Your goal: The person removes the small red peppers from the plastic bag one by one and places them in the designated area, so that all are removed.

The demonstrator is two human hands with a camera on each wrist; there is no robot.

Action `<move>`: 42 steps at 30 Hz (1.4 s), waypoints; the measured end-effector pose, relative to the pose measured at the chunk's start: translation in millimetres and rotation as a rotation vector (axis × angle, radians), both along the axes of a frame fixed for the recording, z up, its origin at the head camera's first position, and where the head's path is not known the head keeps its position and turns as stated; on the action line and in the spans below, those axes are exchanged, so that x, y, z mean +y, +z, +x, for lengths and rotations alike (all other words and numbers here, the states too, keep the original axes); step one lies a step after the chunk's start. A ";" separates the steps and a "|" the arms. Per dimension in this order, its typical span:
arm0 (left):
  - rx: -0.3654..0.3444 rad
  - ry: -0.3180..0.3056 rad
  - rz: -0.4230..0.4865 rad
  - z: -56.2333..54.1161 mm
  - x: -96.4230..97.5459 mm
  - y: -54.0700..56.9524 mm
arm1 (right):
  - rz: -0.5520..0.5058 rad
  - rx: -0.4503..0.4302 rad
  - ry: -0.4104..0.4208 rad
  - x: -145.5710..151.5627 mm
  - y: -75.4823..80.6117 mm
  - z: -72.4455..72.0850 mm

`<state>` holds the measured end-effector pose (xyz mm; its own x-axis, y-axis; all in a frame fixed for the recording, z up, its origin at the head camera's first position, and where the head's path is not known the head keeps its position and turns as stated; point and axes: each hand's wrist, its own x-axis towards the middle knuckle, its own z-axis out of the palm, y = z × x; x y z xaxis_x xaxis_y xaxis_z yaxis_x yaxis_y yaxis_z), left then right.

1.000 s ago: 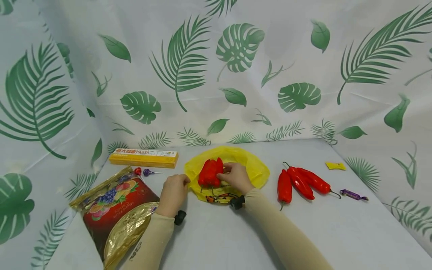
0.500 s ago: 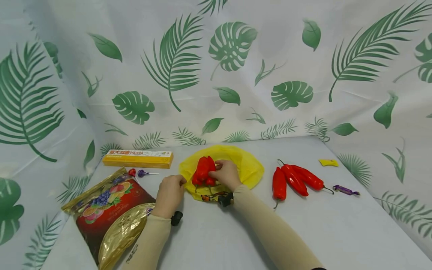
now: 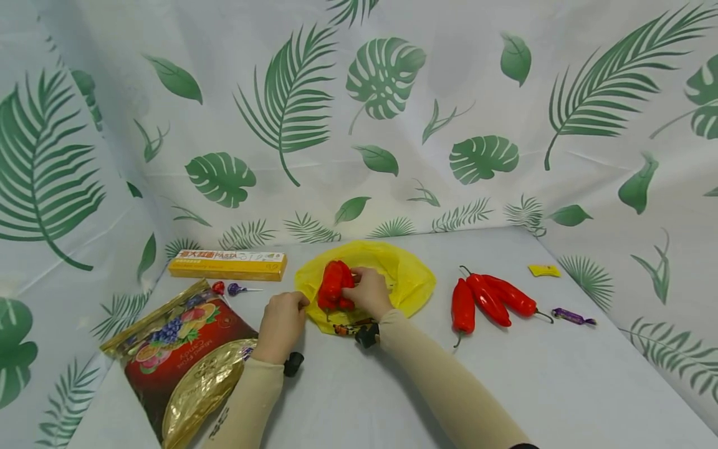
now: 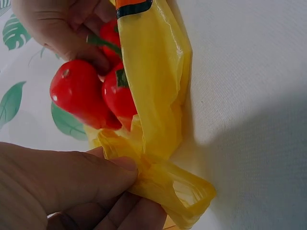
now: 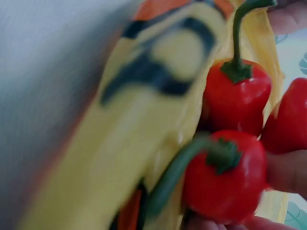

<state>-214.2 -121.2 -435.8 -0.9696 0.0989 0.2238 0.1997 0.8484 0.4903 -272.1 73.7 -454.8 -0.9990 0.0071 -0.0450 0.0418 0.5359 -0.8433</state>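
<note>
In the head view, a yellow plastic bag (image 3: 417,284) lies spread at the middle of the table. My left hand (image 3: 282,327) pinches the bag's left edge; in the left wrist view the thumb (image 4: 91,175) and fingers squeeze the gathered yellow film. My right hand (image 3: 369,293) grips red peppers (image 3: 332,284) over the bag. Three of them show in the right wrist view, where fingers hold the nearest pepper (image 5: 228,179) by its sides, its green stem toward the camera. Another pepper (image 4: 76,93) leans close by in the left wrist view. Part of the bunch is hidden by the bag.
Three more red peppers (image 3: 488,299) lie to the right, with a purple wrapped candy (image 3: 572,316) and a yellow packet (image 3: 544,270) beyond. On the left are a large candy bag (image 3: 185,355), a pasta box (image 3: 227,265) and two lollipops, one purple (image 3: 234,289), one red (image 3: 218,287).
My right hand has shifted slightly left with the peppers, and the uppermost pepper has turned. The left hand keeps its pinch on the bag's edge. The head view has swung a little right.
</note>
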 end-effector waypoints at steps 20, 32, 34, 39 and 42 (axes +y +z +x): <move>-0.008 0.017 -0.003 -0.1 -5.9 -1.8 | 0.079 0.012 -0.004 78.2 24.0 39.0; 0.003 0.001 -0.006 0.4 -4.4 -2.3 | 0.120 -0.016 -0.096 148.6 21.1 74.0; -0.005 -0.001 -0.006 0.6 -4.2 -2.2 | 0.139 -0.024 -0.101 155.8 20.8 78.2; -0.013 -0.008 -0.004 0.7 -2.4 -2.2 | 0.223 -0.012 -0.124 168.9 20.4 90.0; -0.005 -0.013 -0.003 0.4 -1.0 -2.5 | 0.292 0.012 -0.127 176.4 19.7 97.3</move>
<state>-213.8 -122.2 -438.3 -0.9693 0.1123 0.2185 0.2084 0.8470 0.4891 -174.7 250.2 -435.1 -0.9898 0.1424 -0.0108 0.1145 0.7463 -0.6557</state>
